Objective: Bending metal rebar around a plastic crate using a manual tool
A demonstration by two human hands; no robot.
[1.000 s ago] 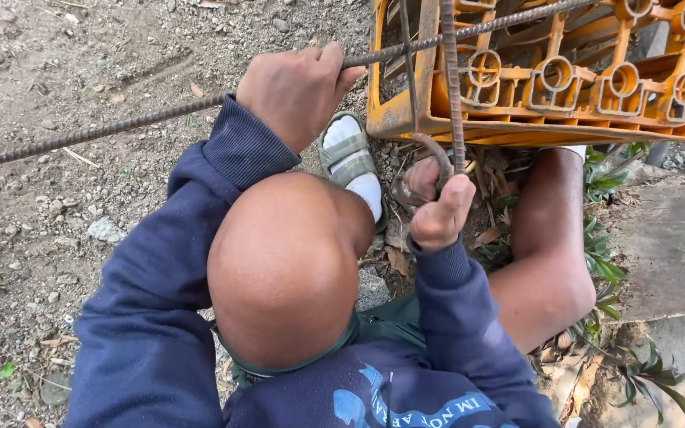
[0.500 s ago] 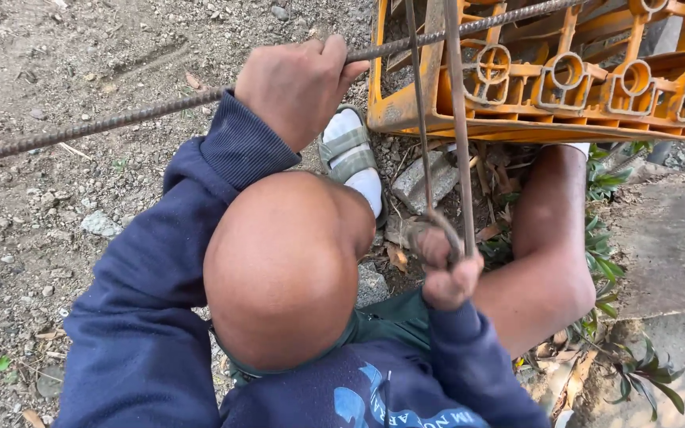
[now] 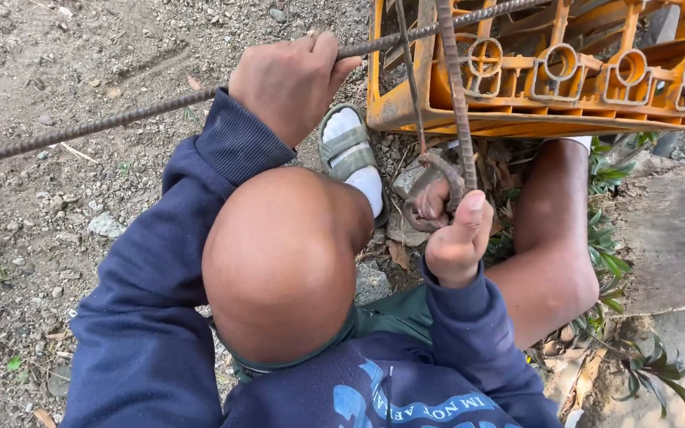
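My left hand (image 3: 291, 79) is closed around a long ribbed steel bar (image 3: 120, 119) that runs from the left edge up to the right, across an orange plastic crate (image 3: 564, 79). My right hand (image 3: 457, 238) grips a second rusty bar (image 3: 453, 95) that comes down from the top edge and ends in a curved hook (image 3: 430, 186) just above my thumb. A thinner rod (image 3: 410, 79) runs beside it. A bare head (image 3: 279, 261) and navy sleeves fill the lower middle.
A foot in a white sock and grey sandal (image 3: 350, 150) rests on gravelly dirt (image 3: 57, 222) below the crate. A bare knee (image 3: 552, 238) is at the right, beside green leaves (image 3: 608, 261) and a concrete slab (image 3: 675, 230). Stones and dry leaves lie around.
My right hand dropped down along the vertical bar and then came partly back up, so the hooked end now shows above the thumb. My left hand kept its hold on the long bar.
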